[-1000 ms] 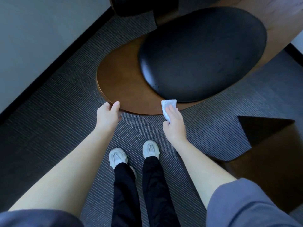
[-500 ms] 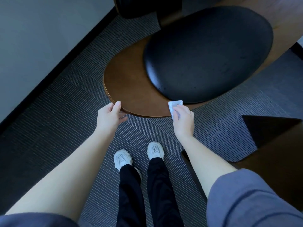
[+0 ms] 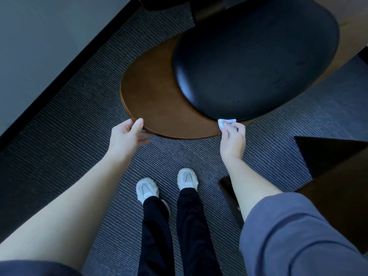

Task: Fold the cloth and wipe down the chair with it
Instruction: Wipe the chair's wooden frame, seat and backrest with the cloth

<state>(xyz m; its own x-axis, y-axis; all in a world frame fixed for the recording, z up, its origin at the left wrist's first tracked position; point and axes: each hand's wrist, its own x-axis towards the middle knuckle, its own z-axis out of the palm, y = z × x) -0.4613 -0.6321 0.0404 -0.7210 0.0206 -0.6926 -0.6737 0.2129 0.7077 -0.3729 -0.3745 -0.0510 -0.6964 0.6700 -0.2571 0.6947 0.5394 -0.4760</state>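
Note:
The chair has a brown wooden seat [image 3: 151, 96] with a black oval cushion [image 3: 256, 58] on top. My left hand [image 3: 127, 136] grips the near left rim of the wooden seat, thumb on top and fingers underneath. My right hand [image 3: 232, 139] holds a small folded white cloth [image 3: 224, 122] against the near edge of the seat, where the wood meets the cushion. Most of the cloth is hidden inside my fingers.
Grey ribbed carpet [image 3: 79, 120] covers the floor. A pale wall with a black skirting [image 3: 65, 56] runs along the left. A dark brown piece of furniture [image 3: 334, 176] stands at the right, close to my right arm. My two white shoes [image 3: 167, 186] stand just before the chair.
My right hand has slid the cloth to the right along the seat's near edge. My left hand has kept its grip on the rim.

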